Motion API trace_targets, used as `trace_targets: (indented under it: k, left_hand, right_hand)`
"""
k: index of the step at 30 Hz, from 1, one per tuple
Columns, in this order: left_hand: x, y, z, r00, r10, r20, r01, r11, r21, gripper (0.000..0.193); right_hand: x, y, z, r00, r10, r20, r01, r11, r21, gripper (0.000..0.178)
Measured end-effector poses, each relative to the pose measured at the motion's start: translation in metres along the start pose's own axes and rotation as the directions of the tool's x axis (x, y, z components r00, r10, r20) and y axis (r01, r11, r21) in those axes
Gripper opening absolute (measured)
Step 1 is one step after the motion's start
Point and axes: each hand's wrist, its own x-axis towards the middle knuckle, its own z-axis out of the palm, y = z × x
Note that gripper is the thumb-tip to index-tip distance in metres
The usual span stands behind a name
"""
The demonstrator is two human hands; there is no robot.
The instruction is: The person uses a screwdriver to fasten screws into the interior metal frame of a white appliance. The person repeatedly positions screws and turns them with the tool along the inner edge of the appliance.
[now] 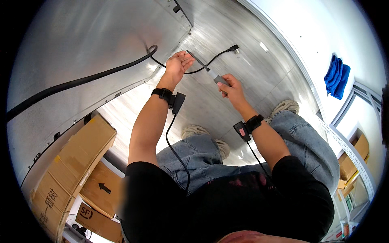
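Observation:
My right hand (230, 89) is closed around the grey handle of a slim hand tool (219, 79). Its dark, narrow shaft points up and left; its exact kind cannot be made out. Close to the tip, my left hand (180, 66) is open with its fingers loosely bent. Whether the fingertips touch the tip is unclear. Below the tool, a black power cord (197, 71) passes along the floor and ends in a plug (234, 48). Each wrist wears a black strap with a small box and a wire.
A large metal cabinet (101, 44) fills the left, with a thick black cable (81, 82) curving in front. Cardboard boxes (73, 162) are stacked at lower left. A blue cloth (337, 77) lies on the white surface at right, near a metal rack (352, 150).

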Motion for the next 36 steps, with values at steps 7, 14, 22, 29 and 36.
trace_targets:
  k: [7, 14, 22, 29, 36]
  left_hand:
    - [0.005, 0.013, 0.007, 0.999, 0.002, 0.039, 0.010, 0.957, -0.290, 0.016]
    - [0.001, 0.018, 0.020, 0.994, 0.010, 0.105, 0.036, 0.903, -0.428, 0.016]
    - [0.004, 0.016, 0.014, 0.994, 0.021, 0.112, 0.034, 0.884, -0.466, 0.014]
    - [0.004, 0.009, 0.012, 0.988, 0.033, 0.152, 0.038, 0.897, -0.440, 0.014]
    - [0.002, 0.004, 0.015, 0.993, 0.013, 0.121, 0.041, 0.899, -0.437, 0.016]
  right_hand:
    - [0.010, 0.003, -0.007, 0.996, -0.067, -0.054, 0.061, 0.993, -0.103, 0.020]
    - [0.018, 0.002, -0.006, 0.983, -0.152, -0.104, 0.117, 0.951, -0.286, 0.021]
    - [0.020, -0.001, -0.004, 0.970, -0.220, -0.105, 0.161, 0.901, -0.403, 0.026]
    - [0.020, 0.002, -0.008, 0.965, -0.248, -0.083, 0.186, 0.875, -0.446, 0.027]
    - [0.015, -0.007, -0.004, 0.951, -0.287, -0.112, 0.196, 0.845, -0.498, 0.027]
